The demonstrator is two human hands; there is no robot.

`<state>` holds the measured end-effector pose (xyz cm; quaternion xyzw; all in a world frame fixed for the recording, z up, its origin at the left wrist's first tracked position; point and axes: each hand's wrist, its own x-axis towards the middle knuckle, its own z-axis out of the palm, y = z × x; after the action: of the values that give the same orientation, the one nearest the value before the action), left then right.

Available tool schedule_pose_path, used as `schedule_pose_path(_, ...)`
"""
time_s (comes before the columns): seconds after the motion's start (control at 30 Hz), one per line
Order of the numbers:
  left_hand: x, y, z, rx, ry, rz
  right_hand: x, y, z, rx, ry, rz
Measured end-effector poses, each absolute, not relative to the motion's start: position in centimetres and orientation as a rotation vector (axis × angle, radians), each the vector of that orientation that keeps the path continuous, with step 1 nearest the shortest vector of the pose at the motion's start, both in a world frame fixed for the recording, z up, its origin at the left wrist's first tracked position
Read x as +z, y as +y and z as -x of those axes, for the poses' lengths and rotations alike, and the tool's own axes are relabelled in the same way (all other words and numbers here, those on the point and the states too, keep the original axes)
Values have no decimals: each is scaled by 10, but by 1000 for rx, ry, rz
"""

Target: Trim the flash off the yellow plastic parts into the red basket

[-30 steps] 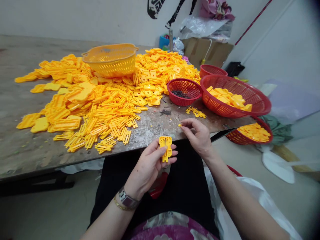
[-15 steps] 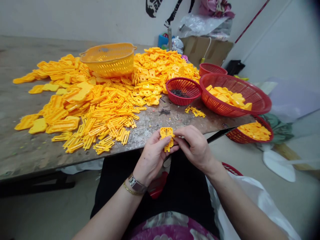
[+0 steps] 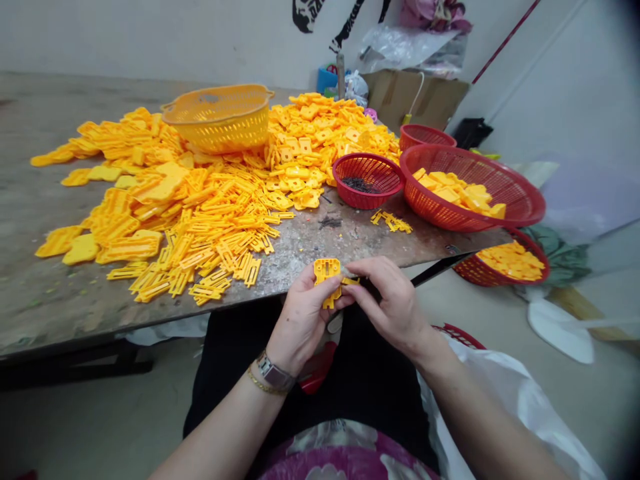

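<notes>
Over my lap, just off the table's front edge, my left hand pinches a yellow plastic piece with slots and small holes, thumb across its front. My right hand is close on the right, its thumb and forefinger closed on a small yellow plastic strip. The strip's left end reaches the edge of the piece in my left hand; whether it sits in a slot I cannot tell. Fingers hide the lower part of the piece.
Yellow slotted strips and flat yellow pieces heap the table around a yellow basket. Dark pins lie in a small red basket. A larger red basket of yellow parts overhangs the right edge; another stands lower.
The piece in my left hand has shifted slightly left and down. My right fingers have drawn a little apart from the left hand, and the yellow strip between them now shows.
</notes>
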<state>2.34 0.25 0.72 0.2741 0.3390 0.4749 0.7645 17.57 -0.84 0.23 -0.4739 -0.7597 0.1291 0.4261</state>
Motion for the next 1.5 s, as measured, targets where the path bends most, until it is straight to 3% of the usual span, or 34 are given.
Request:
schedule_pose_path(0.27, 9, 0, -22, 1069, 791, -597, -10, -18, -170, 891, -1469, 1318)
schedule_pose_path(0.53, 7, -7, -18, 982, 801, -635, -10, -18, -167, 1117, -1204, 1290)
schedule_pose_path(1.5, 5, -16, -6, 794, 787, -657, 30, -10, -180, 627, -2118, 1438)
